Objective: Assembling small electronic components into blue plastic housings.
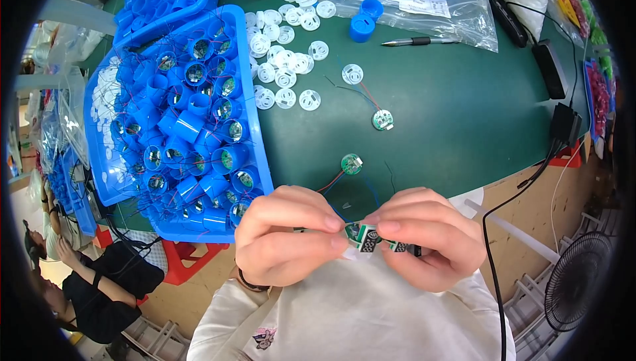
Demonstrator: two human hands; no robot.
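Close to my body, just past the table's near edge, both hands pinch a small green circuit board [366,238] with black parts on it. My left hand [288,235] grips its left side between thumb and fingertips. My right hand [430,238] holds the right side, and another bit of green and black board shows between its fingers. How far the pieces join is hidden by the fingers. Just beyond my hands lies a round green board [352,163] with red and blue wires. Farther off rests a second round board [382,120] with wires running toward a translucent disc [352,73].
At left, a blue tray [264,155] holds many blue cups with boards and wires inside. Translucent discs [285,77] lie scattered beside it. Beyond are two loose blue cups [362,28], a pen [419,42] and a plastic bag [474,13]. Cables and black adapters [564,124] line the right edge.
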